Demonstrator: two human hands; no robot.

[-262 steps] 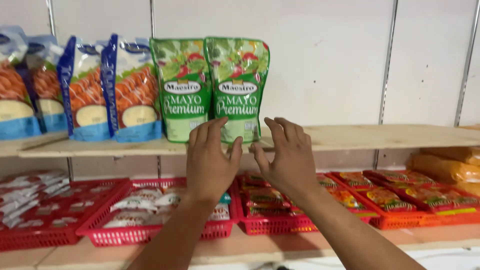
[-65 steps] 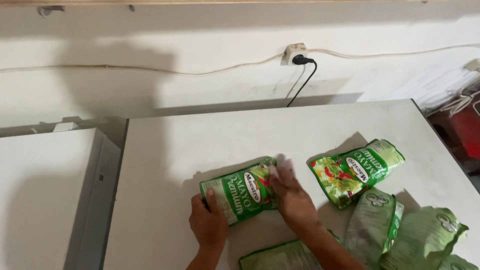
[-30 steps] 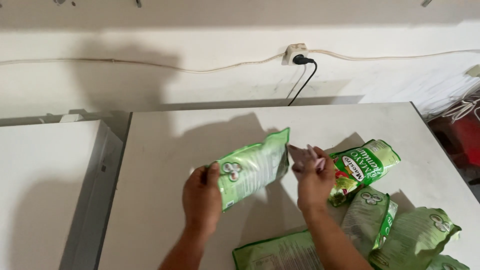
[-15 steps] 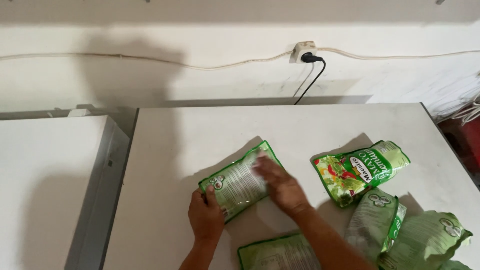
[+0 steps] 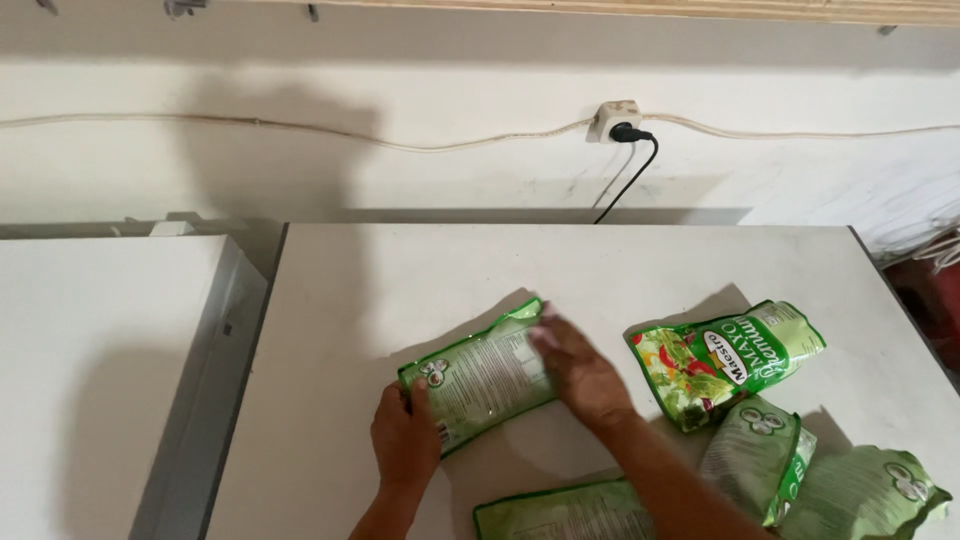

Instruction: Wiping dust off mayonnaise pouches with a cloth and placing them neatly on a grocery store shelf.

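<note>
A green sauce pouch [image 5: 480, 375] lies back side up on the white table [image 5: 620, 270]. My left hand [image 5: 405, 440] grips its lower left end with the thumb on top. Over the pouch's right end my right hand [image 5: 580, 375] rests flat, palm down and pressing on it. A second green pouch [image 5: 725, 355] lies printed side up just to the right of my right hand. Two more green pouches [image 5: 760, 455] [image 5: 870, 500] sit at the lower right, and another pouch [image 5: 560, 510] lies at the bottom edge under my right forearm.
A second white surface [image 5: 90, 380] stands to the left, across a narrow gap with a grey metal edge [image 5: 205, 390]. On the white wall behind, a socket with a black plug [image 5: 620, 125] and a long cable. A wooden shelf edge [image 5: 700, 8] runs along the top.
A second ago both hands held the pouch lifted off the table. It now lies flat, back side up, with my right hand pressing on it and my left hand at its end.
</note>
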